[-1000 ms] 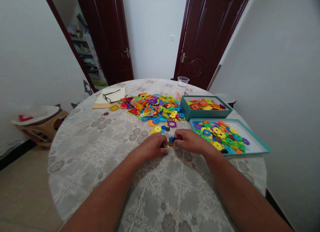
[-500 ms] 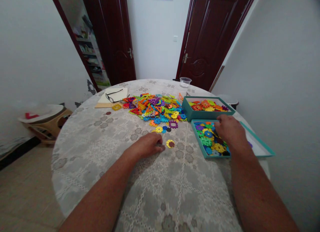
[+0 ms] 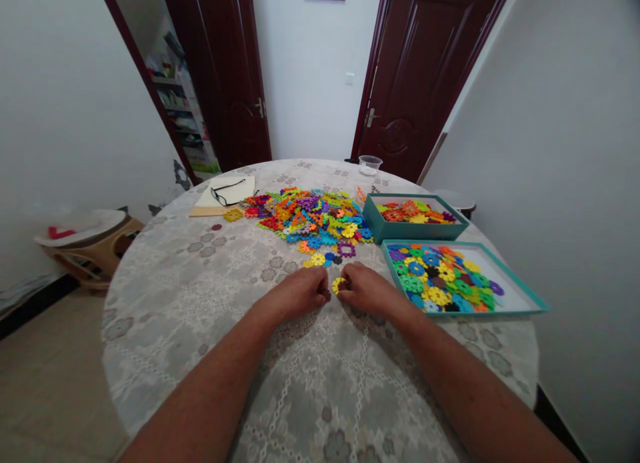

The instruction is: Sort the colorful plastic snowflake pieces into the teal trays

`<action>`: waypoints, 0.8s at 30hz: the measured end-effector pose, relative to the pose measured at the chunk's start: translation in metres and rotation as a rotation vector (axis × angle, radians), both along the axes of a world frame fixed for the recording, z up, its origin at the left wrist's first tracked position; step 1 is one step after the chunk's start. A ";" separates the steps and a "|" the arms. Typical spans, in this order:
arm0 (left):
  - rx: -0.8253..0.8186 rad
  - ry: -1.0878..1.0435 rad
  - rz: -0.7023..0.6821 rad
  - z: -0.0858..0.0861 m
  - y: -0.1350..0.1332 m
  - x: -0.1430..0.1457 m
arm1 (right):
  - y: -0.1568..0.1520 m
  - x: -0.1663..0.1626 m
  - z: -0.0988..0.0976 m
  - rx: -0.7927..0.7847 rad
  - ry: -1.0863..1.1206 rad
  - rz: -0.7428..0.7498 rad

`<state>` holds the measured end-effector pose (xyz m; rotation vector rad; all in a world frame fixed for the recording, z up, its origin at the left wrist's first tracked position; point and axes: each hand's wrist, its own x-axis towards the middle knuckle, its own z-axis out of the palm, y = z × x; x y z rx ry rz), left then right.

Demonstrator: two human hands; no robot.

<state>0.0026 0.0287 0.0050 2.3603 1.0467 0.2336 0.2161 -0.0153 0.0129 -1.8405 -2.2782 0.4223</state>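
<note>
My left hand (image 3: pixel 298 293) and my right hand (image 3: pixel 365 288) rest together on the lace tablecloth (image 3: pixel 215 296) near the middle of the round table. Between their fingertips lies a small yellow plastic disc (image 3: pixel 339 284). My right hand's fingers pinch that disc. My left hand's fingers are curled beside it, touching or nearly touching something small and dark that I cannot make out. Just beyond the hands sits a heap of coloured interlocking discs (image 3: pixel 310 220).
A shallow teal tray (image 3: pixel 520 296) with sorted discs lies to the right, a deeper teal box (image 3: pixel 400 230) behind it. Glasses (image 3: pixel 226 191) lie on a notebook at the far left. A clear cup (image 3: pixel 371 164) stands at the far edge. Dark doors stand behind; stools sit left.
My right hand came back from the shallow tray to the yellow disc beside my left hand. A second earlier both hands held pieces together at the same spot.
</note>
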 end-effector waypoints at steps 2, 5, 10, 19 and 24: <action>-0.031 -0.036 -0.001 -0.001 0.002 -0.003 | 0.000 0.001 0.000 0.011 0.041 0.042; -0.053 -0.112 0.054 -0.002 0.007 -0.006 | 0.001 0.000 -0.002 -0.007 0.166 0.084; -0.062 -0.222 0.193 0.001 0.010 -0.001 | 0.002 -0.007 -0.004 -0.041 0.494 0.077; -0.083 -0.365 0.132 0.002 0.006 0.007 | 0.005 0.009 0.011 0.079 0.351 0.081; 0.153 -0.175 0.237 0.003 0.012 -0.002 | 0.010 0.070 0.037 0.213 0.080 -0.159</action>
